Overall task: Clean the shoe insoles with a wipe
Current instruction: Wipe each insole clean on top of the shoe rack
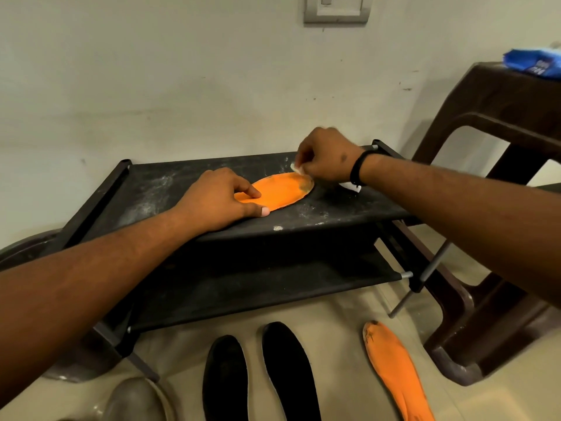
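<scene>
Hands at work on an orange insole (280, 189) that lies flat on the dusty top shelf of a low black rack (158, 189) against the wall. The left hand (220, 199) rests on the near end of it, fingers and thumb spread and pressing down to pin it; nothing is gripped. The right hand (326, 156) is at the far end, fingers curled and pinching a small white wipe (297, 168) whose edge shows just at the insole's tip, where a greyish soiled patch darkens the orange. A scrap of white also shows under the right wrist; whether it belongs to the same wipe cannot be told.

On the floor in front of the rack wait two black insoles (261, 375) side by side and, well to their right, a second orange one (394, 372) with a frayed, dirty tip. A blue pack (534, 63) sits on a brown stool (501, 123) to the right.

The wiping looks best done in strokes that run away from the pinning hand, so the thin insole does not buckle or slide on the gritty shelf, with extra passes and a fresh fold of wipe over the grimy toe. Three insoles appear to remain.
</scene>
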Tool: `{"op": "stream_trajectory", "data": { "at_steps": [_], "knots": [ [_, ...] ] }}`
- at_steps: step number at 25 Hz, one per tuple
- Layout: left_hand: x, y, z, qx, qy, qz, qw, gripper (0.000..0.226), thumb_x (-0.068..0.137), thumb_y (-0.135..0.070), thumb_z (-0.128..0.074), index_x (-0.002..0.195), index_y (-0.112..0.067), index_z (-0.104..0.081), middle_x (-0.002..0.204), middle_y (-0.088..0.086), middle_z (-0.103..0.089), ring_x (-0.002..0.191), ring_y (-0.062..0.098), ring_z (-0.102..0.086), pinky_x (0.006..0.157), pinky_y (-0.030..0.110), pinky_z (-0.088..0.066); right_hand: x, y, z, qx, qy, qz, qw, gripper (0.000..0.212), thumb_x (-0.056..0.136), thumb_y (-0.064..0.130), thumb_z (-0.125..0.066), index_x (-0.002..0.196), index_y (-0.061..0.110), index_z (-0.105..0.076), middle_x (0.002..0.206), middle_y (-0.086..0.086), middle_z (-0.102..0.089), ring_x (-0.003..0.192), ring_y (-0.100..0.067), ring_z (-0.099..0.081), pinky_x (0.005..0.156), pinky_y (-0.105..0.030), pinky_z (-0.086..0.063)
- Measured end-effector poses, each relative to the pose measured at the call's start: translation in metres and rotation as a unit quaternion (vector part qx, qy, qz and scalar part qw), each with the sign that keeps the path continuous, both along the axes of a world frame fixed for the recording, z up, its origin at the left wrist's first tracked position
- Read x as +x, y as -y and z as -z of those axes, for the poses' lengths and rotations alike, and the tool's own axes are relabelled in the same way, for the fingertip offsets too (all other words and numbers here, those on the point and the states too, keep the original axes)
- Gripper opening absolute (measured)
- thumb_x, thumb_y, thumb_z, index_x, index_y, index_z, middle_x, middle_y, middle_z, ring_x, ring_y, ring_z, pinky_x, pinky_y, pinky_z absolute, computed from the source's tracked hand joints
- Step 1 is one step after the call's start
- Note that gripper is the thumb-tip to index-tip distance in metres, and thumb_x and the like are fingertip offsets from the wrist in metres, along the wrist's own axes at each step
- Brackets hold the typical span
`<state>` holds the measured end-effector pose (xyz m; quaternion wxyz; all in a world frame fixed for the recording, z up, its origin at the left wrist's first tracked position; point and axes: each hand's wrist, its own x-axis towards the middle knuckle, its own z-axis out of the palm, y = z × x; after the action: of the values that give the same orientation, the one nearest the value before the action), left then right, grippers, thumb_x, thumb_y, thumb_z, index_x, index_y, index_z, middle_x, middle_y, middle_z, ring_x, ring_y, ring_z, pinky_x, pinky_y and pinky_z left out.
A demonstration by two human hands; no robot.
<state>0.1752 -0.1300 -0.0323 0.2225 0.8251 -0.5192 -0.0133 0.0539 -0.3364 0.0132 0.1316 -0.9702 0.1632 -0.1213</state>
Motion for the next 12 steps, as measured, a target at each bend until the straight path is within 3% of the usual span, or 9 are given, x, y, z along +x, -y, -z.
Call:
{"op": "stream_trajectory", "data": {
  "at_steps": [3,7,9,12],
  "knots": [
    [0.0,0.002,0.0,0.002,0.001,-0.001,1.0,0.046,0.078,-0.056,-0.073,0.115,-0.028,-0.074,0.123,-0.002,-0.067,0.113,0.018,-0.058,0.088,0.032,-0.043,0.004,-0.005,0.02,-0.04,-0.086,-0.011,0.995,0.018,0.088,0.014,-0.063,0.103,0.015,-0.073,0.106,-0.004,-0.071,0.092,-0.019,-0.064,0.085,-0.034,-0.054],
    [0.0,0.001,-0.001,0.0,0.005,-0.006,1.0,0.047,0.077,-0.059,-0.072,0.114,-0.03,-0.075,0.123,-0.003,-0.067,0.114,0.018,-0.058,0.09,0.034,-0.045,0.014,-0.003,0.013,-0.139,-0.051,0.057,0.987,0.018,0.09,0.018,-0.06,0.105,0.017,-0.07,0.107,-0.008,-0.069,0.099,-0.028,-0.062,0.083,-0.037,-0.05],
    [0.001,0.001,0.0,0.004,0.007,-0.005,1.0,0.046,0.077,-0.059,-0.072,0.113,-0.031,-0.075,0.121,-0.004,-0.067,0.113,0.018,-0.058,0.089,0.034,-0.046,0.014,-0.008,0.011,-0.094,-0.027,0.028,0.995,0.018,0.089,0.018,-0.06,0.102,0.016,-0.072,0.105,-0.007,-0.071,0.097,-0.026,-0.063,0.084,-0.037,-0.053],
    [0.003,0.002,0.003,0.002,0.003,-0.006,1.0,0.046,0.075,-0.061,-0.073,0.112,-0.033,-0.075,0.12,-0.004,-0.067,0.112,0.019,-0.059,0.087,0.033,-0.046,0.014,-0.015,0.02,-0.05,-0.067,-0.025,0.996,0.016,0.088,0.015,-0.062,0.097,0.016,-0.074,0.103,-0.005,-0.071,0.092,-0.021,-0.064,0.086,-0.039,-0.055]
  ]
}}
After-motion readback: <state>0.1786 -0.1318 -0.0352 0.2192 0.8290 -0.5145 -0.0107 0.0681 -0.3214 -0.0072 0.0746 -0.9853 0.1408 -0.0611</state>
